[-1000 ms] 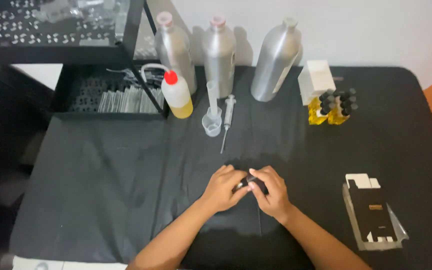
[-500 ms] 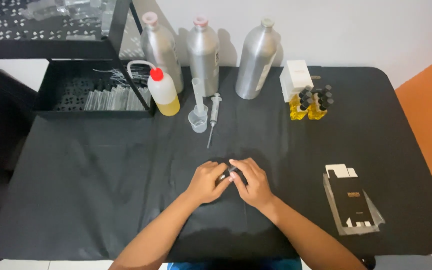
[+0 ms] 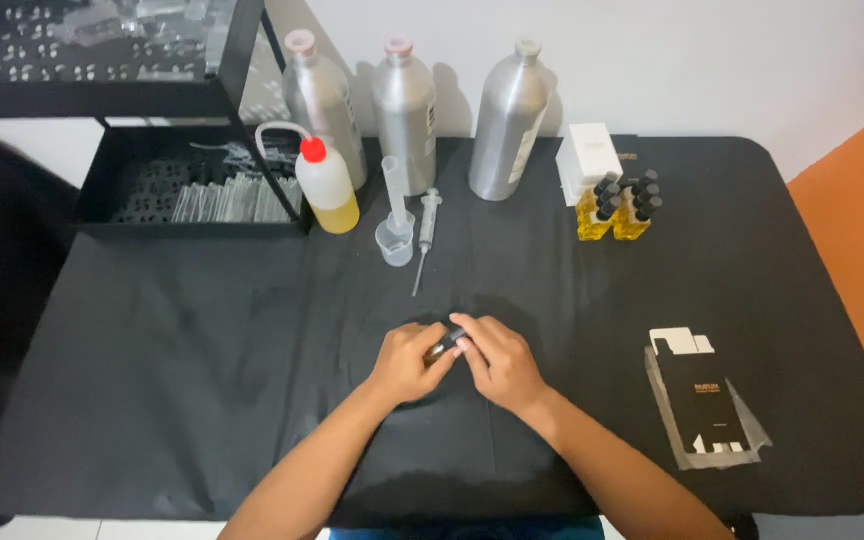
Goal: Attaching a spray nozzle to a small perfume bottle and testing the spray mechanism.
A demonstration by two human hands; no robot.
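Now both hands grip small dark bottle [image 3: 446,344] mid-bench: left hand [image 3: 407,362] clasps body, right hand [image 3: 497,358] pinches cap; keep it upright.

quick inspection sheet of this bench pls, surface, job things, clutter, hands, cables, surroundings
surface: table under a black cloth, lightly creased.
job's things: small dark vial held between both hands at centre front.
clutter: three aluminium bottles at the back; wash bottle with red cap and yellow liquid; measuring cylinder; syringe; white box; small yellow vials with black caps; flat black carton on the right.
grippers: left hand and right hand both closed on the vial.
cables: nothing seen.
surroundings: black rack with glass tubes at left, white wall, orange wall at right.
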